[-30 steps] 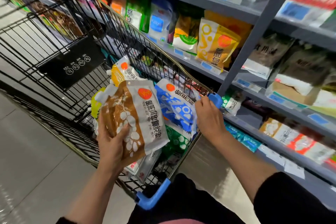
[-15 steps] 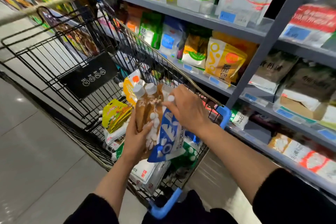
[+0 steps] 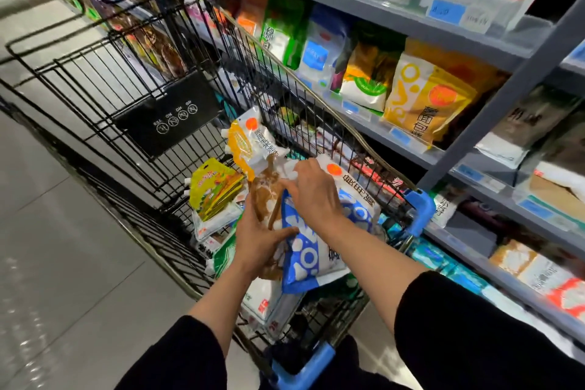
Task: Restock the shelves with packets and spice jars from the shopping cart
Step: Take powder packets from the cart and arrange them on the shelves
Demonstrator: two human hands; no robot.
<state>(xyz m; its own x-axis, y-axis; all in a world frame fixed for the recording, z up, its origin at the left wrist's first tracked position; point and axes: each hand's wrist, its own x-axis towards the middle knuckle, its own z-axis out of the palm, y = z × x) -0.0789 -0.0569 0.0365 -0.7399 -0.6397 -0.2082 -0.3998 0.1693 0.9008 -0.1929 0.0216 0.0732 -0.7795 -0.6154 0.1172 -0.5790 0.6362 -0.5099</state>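
Above the black wire shopping cart, the left hand is gripping a brown-and-white plastic packet while the right hand is pinching a blue-and-white plastic packet against it, beside the grey metal shelves.

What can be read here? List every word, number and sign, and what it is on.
"綿": green-and-white packet on the shelf.
"面包": yellow packet on the shelf.
Cart placard: four round prohibition signs, words too small to read.
Blue price labels: blurred.
Blue-and-white packet and brown-and-white packet, held in the hands: Chinese print, blurred or covered.
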